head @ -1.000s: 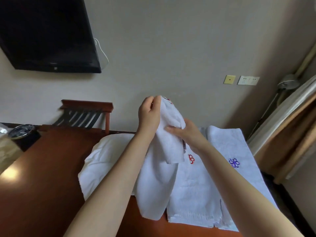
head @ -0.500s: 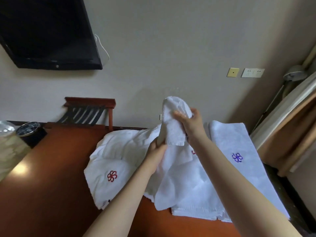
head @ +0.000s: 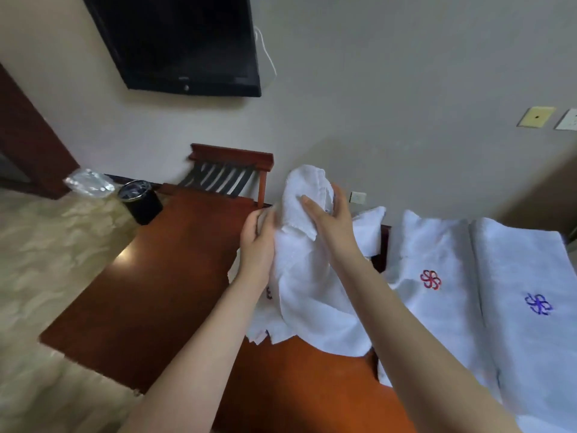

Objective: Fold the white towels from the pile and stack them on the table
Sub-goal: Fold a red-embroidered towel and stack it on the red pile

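A white towel [head: 312, 285] hangs bunched above the brown table [head: 168, 276]. My right hand [head: 331, 220] grips its raised top, fingers curled round the cloth. My left hand [head: 259, 242] holds the towel's left edge lower down, at about mid height. The towel's lower part drapes onto the table in loose folds. To the right lie two flat white towels, one with a red flower emblem [head: 431, 279] and one with a blue flower emblem [head: 538, 304].
A black bin [head: 140, 201] stands on the patterned carpet left of the table. A wooden luggage rack [head: 231, 173] sits against the wall behind it. A dark TV [head: 184, 42] hangs on the wall above.
The view has swung left, so the flat towels now sit further right. My left hand dropped from the towel's top to its left edge; my right hand rose and took the top.
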The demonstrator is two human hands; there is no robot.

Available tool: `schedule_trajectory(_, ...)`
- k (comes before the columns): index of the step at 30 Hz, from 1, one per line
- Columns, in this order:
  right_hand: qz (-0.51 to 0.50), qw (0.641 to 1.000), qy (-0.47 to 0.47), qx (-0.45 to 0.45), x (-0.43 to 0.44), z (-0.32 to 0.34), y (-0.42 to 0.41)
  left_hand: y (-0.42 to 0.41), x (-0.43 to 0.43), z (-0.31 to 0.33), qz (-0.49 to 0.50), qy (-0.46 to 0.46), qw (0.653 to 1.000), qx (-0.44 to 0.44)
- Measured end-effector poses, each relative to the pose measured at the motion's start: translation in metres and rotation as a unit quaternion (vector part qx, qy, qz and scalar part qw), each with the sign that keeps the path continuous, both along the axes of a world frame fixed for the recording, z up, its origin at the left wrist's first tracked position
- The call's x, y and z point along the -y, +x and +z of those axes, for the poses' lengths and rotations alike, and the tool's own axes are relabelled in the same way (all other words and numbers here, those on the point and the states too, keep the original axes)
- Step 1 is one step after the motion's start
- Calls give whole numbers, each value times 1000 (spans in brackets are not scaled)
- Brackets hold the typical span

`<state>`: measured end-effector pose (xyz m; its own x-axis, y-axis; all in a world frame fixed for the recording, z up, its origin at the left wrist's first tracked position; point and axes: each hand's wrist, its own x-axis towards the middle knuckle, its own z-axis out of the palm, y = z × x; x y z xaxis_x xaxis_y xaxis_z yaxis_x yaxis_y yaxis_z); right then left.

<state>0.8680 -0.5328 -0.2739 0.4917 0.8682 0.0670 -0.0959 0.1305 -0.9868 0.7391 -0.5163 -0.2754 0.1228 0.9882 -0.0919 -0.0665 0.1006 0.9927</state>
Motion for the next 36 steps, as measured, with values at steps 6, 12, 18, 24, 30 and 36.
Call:
schedule_trajectory(6, -14, 999, 19, 31, -44, 21, -74, -70, -47, 9, -4, 23, 999, 32)
schedule_trajectory(12, -75, 996, 4, 42, -93, 22, -156, -148, -114, 8, -63, 13, 997, 52)
schedule_trajectory(18, -112, 992, -22, 54, -138, 13, -200, -192, -166, 5, -86, 7, 996, 23)
schedule_trajectory(24, -94, 995, -36, 25, -189, -15, -237, -228, -207, -7, -51, 1, 998, -36)
schedule_trajectory(30, -112, 992, -48, 10, -241, -23, -275, -267, -263, -10, -61, 5, 997, -51)
schedule_trajectory(36, -174, 983, -63, 2, -288, -42, -320, -313, -329, -37, -143, 1, 989, -40)
